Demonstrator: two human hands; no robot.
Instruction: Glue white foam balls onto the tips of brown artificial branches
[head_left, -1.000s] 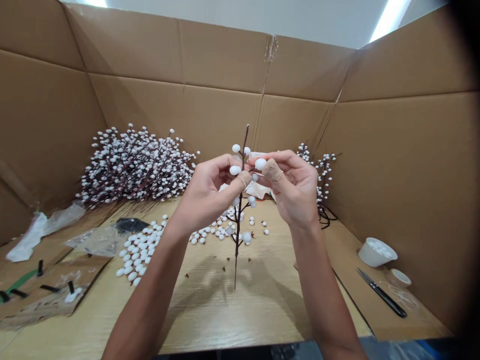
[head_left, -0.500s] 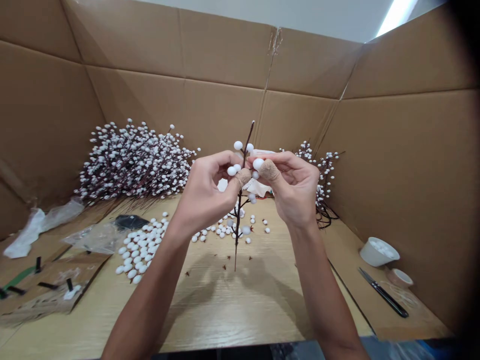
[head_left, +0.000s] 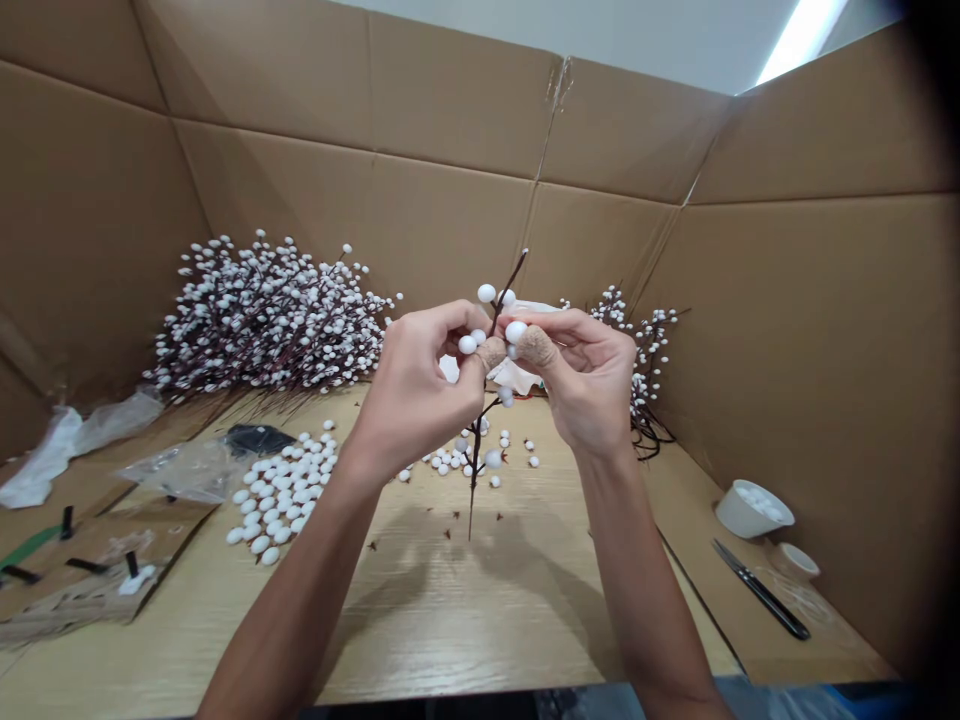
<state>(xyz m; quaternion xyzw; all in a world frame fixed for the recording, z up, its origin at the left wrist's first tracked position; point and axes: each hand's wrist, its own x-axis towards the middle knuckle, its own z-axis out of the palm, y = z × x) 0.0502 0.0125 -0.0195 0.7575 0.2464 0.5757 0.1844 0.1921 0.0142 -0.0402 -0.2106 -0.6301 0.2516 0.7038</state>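
A dark brown artificial berry branch [head_left: 477, 440] hangs upright in front of me, its bare lower end above the table. White balls sit along its side twigs. My left hand [head_left: 435, 375] pinches the stem around its middle, thumb in front, with two white balls beside the fingers. Close by on the right, my right hand [head_left: 581, 370] pinches a white ball [head_left: 516, 332] between thumb and fingers, against the branch. Both thumbs wear tan wrapping. The fingers hide where this ball meets its twig.
Loose white balls [head_left: 281, 495] lie on the table [head_left: 450, 620] at left and centre. A large pile of finished branches [head_left: 270, 320] stands back left, more branches [head_left: 649, 350] back right. At right are a white cup [head_left: 754, 508], tape roll [head_left: 795, 561] and black-handled scissors [head_left: 761, 590].
The branch's top has tilted slightly to the right. Both hands keep their pinches at nearly the same place, and the view has shifted a little.
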